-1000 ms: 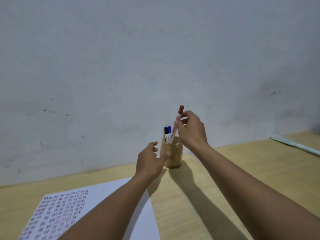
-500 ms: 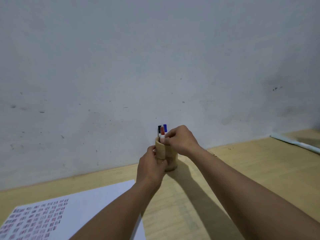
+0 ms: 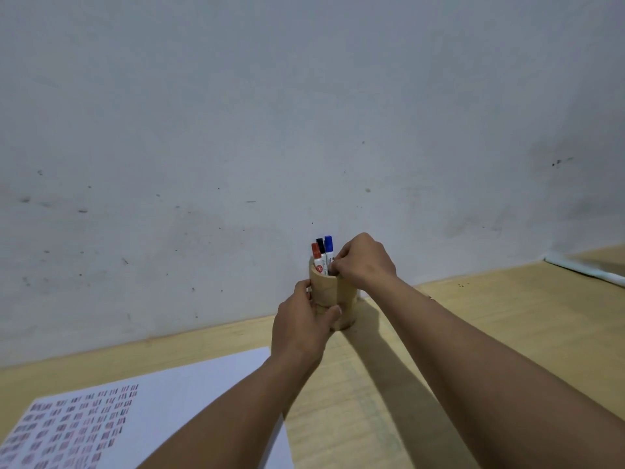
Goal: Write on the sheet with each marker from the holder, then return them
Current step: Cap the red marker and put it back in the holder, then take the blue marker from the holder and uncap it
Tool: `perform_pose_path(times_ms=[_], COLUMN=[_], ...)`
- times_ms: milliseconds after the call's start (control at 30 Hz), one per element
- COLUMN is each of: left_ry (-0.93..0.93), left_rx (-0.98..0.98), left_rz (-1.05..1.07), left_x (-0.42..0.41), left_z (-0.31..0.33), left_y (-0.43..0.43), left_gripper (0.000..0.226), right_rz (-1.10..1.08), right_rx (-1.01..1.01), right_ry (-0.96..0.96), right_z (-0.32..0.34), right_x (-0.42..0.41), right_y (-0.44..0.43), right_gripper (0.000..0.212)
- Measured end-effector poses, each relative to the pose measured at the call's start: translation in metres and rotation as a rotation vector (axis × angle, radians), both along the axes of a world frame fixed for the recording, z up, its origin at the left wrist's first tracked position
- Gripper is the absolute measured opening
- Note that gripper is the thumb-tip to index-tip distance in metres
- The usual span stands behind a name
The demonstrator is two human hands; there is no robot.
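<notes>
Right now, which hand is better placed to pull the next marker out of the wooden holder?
Right. The right hand sits at the rim with fingertips by the blue-capped marker, while the left hand wraps the round wooden holder, steadying it.

Left hand (image 3: 301, 328): arm extended forward from lower centre, palm turned inward, fingers curled, thumb stretched to the right, wrapped around the holder (image 3: 329, 292). Right hand (image 3: 365, 264): forearm reaching in diagonally from the lower right, wrist bent down, knuckles up, fingertips (image 3: 334, 265) bunched together at the holder's rim. Both forearms bare.
</notes>
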State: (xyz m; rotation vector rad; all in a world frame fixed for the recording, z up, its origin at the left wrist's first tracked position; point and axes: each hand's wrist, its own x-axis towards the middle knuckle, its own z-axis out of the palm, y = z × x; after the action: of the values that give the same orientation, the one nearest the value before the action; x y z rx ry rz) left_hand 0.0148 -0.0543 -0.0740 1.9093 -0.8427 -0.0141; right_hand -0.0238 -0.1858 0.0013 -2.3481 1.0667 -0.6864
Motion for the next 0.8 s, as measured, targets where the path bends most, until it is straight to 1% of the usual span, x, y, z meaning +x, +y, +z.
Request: perform_pose_path(times_ms=[100, 267, 433, 533, 667, 800], left_ry=[0.000, -0.007, 0.003, 0.008, 0.024, 0.045], left_rx=[0.019, 0.032, 0.019, 0.016, 0.035, 0.057], left_rz=[0.004, 0.009, 0.012, 0.014, 0.017, 0.040], left_x=[0.000, -0.001, 0.000, -0.003, -0.009, -0.019], left_z=[0.002, 0.002, 0.001, 0.003, 0.006, 0.016], left_y=[0.002, 0.002, 0.001, 0.002, 0.003, 0.010], left_gripper=[0.055, 0.053, 0.055, 0.058, 0.056, 0.055], right_rz=[-0.006, 0.004, -0.002, -0.007, 0.022, 0.050], right_rx=[-0.006, 0.026, 0.020, 0.025, 0.069, 0.059], right_ry=[-0.006, -0.032, -0.072, -0.157, -0.350, -0.467], right_z=[-0.001, -0.003, -0.005, 0.000, 0.012, 0.033], right_x=[0.001, 0.003, 0.004, -0.003, -0.018, -0.038], right_y=[0.002, 0.004, 0.006, 0.007, 0.013, 0.027], right_gripper=[0.011, 0.021, 0.025, 0.020, 0.015, 0.016])
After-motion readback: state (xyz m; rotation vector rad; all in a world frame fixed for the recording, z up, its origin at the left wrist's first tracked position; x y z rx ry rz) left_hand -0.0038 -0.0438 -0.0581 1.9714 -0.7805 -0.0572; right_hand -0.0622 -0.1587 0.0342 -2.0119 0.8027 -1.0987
